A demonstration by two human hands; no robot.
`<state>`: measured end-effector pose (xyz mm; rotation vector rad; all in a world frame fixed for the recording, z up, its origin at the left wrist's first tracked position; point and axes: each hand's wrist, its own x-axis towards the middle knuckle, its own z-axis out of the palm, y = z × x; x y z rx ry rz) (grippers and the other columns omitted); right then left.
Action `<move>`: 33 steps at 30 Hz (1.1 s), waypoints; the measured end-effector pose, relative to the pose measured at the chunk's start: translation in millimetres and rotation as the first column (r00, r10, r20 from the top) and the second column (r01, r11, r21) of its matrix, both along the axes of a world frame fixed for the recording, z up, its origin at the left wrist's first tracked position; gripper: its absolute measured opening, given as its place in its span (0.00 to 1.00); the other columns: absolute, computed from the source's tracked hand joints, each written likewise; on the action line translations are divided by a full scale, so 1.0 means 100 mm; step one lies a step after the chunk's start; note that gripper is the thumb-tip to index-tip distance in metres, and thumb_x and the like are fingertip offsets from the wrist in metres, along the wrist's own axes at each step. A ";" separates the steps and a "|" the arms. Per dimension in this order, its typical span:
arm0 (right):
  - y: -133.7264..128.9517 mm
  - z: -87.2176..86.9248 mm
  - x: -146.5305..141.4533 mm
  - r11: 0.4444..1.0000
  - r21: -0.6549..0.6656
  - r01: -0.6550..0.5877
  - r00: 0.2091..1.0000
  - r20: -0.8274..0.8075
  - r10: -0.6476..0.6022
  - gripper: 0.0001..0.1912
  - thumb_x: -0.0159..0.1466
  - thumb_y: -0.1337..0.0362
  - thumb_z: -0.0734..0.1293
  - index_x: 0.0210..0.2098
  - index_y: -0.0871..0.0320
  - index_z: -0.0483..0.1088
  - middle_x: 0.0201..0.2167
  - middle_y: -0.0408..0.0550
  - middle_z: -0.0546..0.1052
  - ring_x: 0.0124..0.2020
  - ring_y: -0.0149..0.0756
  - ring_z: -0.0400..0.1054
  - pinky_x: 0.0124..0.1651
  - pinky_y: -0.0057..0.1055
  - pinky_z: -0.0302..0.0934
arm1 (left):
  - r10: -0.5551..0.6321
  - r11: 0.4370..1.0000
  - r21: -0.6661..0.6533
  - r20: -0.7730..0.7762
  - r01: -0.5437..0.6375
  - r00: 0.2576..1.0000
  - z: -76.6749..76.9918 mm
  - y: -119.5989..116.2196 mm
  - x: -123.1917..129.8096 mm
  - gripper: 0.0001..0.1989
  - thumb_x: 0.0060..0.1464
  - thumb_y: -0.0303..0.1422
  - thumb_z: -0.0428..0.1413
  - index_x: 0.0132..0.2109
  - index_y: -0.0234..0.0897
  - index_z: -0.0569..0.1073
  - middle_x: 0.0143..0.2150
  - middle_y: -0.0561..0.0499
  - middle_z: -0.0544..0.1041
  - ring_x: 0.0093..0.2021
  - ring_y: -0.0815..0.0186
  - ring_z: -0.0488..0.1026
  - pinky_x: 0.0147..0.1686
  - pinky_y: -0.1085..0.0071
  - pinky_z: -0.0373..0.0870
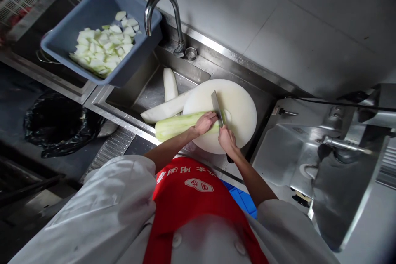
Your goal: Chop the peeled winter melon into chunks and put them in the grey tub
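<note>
A round white cutting board (241, 107) lies over the right side of the sink. Across its lower left lies a thick pale green gourd (176, 126), its left end sticking out past the board. My left hand (206, 123) presses on the gourd near its right end, fingers curled beside the blade. My right hand (227, 138) is closed round the dark handle of a cleaver (217, 107), whose blade stands at the gourd's right end. A pale cut slice (228, 116) shows just right of the blade. Two more peeled gourds (167, 109) rest at the board's left.
A blue-grey tub (123, 68) of cut white pieces stands at the upper left. A curved faucet (177, 16) rises behind the sink. A bin with a black bag (40, 140) is at the lower left. Metal equipment (278, 148) stands at the right.
</note>
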<state>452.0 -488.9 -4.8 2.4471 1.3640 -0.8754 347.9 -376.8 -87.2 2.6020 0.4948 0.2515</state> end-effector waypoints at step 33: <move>-0.17 0.17 -0.08 0.998 -0.046 -0.045 0.998 0.030 0.047 0.17 0.76 0.65 0.51 0.53 0.65 0.66 0.43 0.63 0.79 0.47 0.48 0.76 0.46 0.35 0.64 | 0.023 0.999 0.032 -0.044 -0.021 0.999 0.05 -0.01 -0.11 0.14 0.70 0.28 0.45 0.49 0.33 0.75 0.46 0.44 0.75 0.46 0.58 0.68 0.50 0.62 0.66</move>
